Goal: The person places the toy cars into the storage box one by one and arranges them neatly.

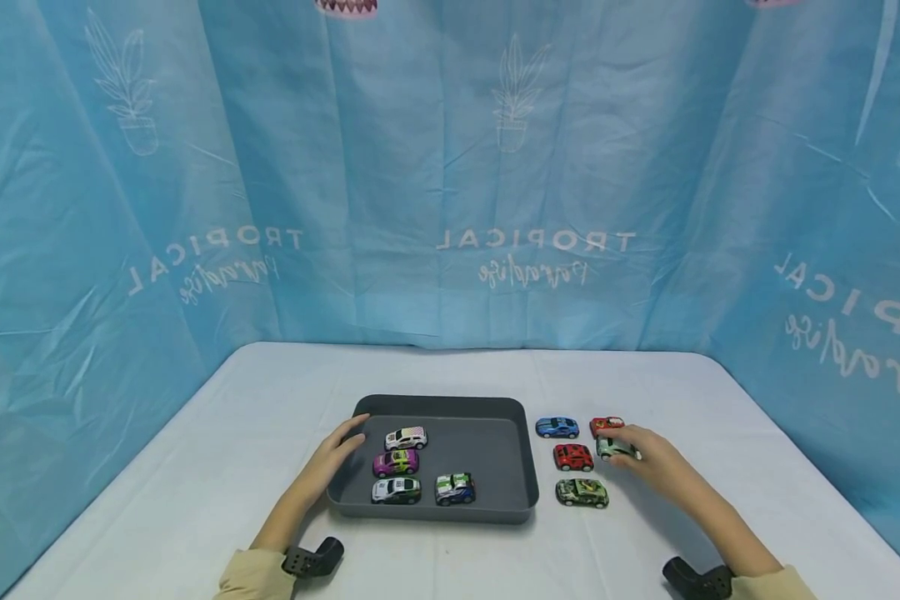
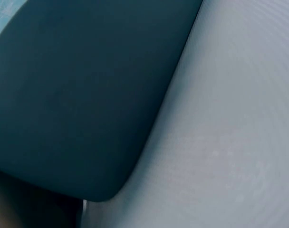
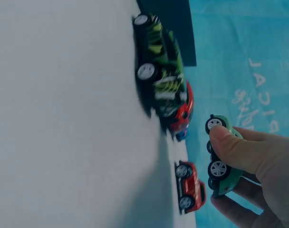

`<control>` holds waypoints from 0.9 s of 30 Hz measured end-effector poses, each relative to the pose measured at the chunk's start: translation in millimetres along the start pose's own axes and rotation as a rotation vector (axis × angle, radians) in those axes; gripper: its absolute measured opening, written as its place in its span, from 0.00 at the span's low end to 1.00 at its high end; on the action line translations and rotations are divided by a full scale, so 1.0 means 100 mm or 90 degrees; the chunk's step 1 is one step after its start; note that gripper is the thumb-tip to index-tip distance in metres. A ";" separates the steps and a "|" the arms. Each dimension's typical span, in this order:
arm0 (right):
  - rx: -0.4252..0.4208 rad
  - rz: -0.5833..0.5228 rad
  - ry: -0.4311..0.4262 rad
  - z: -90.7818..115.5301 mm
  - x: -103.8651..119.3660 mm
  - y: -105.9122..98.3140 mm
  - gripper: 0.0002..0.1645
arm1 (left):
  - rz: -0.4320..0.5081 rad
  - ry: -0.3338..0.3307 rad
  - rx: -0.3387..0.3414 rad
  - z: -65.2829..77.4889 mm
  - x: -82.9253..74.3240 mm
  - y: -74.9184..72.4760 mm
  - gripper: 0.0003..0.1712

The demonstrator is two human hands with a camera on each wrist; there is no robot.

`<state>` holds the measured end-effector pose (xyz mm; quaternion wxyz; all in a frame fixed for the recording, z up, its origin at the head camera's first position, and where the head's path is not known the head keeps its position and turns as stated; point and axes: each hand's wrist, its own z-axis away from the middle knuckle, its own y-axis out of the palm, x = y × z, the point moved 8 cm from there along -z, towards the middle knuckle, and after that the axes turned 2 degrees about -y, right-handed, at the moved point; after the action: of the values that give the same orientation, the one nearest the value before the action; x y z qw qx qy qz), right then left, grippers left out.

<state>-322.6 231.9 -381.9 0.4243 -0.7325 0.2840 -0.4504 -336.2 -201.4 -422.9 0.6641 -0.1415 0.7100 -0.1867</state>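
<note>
My right hand [image 1: 652, 457] pinches a light green toy car [image 3: 223, 161] between thumb and fingers. In the right wrist view this car is held clear of the white table. Just beyond it lies a red toy car [image 1: 607, 424], partly covered by the hand in the head view. My left hand [image 1: 328, 460] rests at the left rim of a dark grey tray [image 1: 487, 512], its fingers fairly straight and reaching over the edge. Inside the tray stand a white car [image 1: 406, 438], a purple car [image 1: 396, 462], a white-and-black car [image 1: 396, 491] and a green-white-blue car [image 1: 454, 489].
Right of the tray, a blue car [image 1: 557, 427], a red-and-black car [image 1: 573, 457] and a camouflage car [image 1: 582, 492] stand on the white table [image 1: 270, 392]. A blue printed curtain [image 1: 450, 300] hangs around the table's back and sides.
</note>
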 end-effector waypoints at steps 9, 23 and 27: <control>-0.027 0.011 -0.043 -0.05 0.34 -0.04 0.25 | 0.003 -0.005 0.001 0.00 0.01 0.01 0.28; -0.070 0.035 -0.120 -0.28 0.89 0.02 0.24 | 0.007 -0.007 0.002 0.00 0.00 0.01 0.28; -0.074 0.042 -0.146 -0.36 1.09 0.09 0.25 | 0.007 -0.005 0.002 0.00 -0.01 0.00 0.28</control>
<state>-308.4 127.5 -336.1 0.4250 -0.7929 0.2832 -0.3323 -336.0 -200.7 -422.4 0.6679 -0.1370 0.7082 -0.1834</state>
